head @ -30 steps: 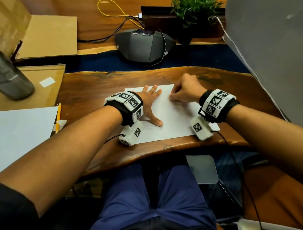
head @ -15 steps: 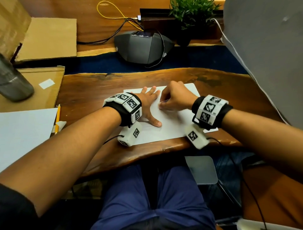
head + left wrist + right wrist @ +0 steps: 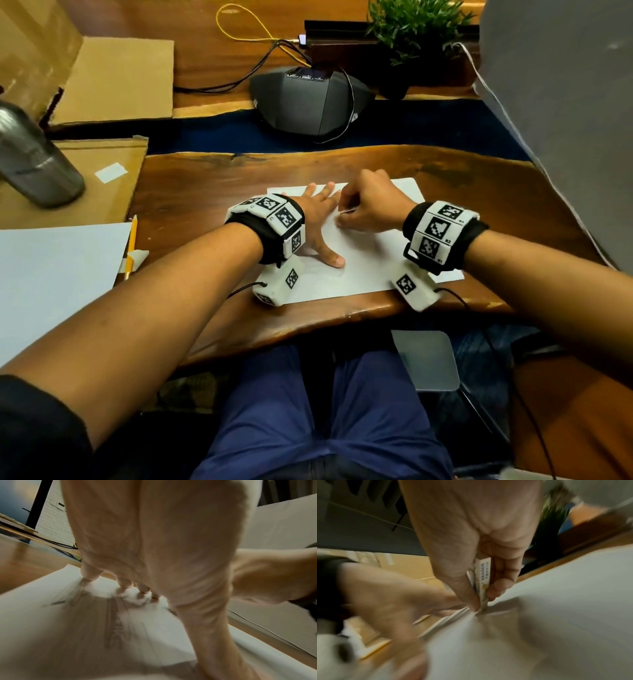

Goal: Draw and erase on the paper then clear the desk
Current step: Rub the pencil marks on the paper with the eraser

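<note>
Erasing on the paper (image 3: 373,260), which lies on the worktop (image 3: 191,192).
Left hand (image 3: 317,219) presses flat, fingers spread; right hand (image 3: 368,209), just beside it, pinches the eraser (image 3: 482,582) upright, tip touching the sheet.

The right hand (image 3: 368,205) has slid leftward across the paper (image 3: 370,260), from the sheet's far right part a second ago to right up against the fingers (image 3: 320,192) of the left hand (image 3: 317,219). It carries the eraser (image 3: 482,582) with it, pinched between thumb and fingers, its lower end down on the sheet. More bare paper now shows beyond the right hand at the far right corner. The right wrist has followed, sitting further in over the sheet's near edge.
</note>
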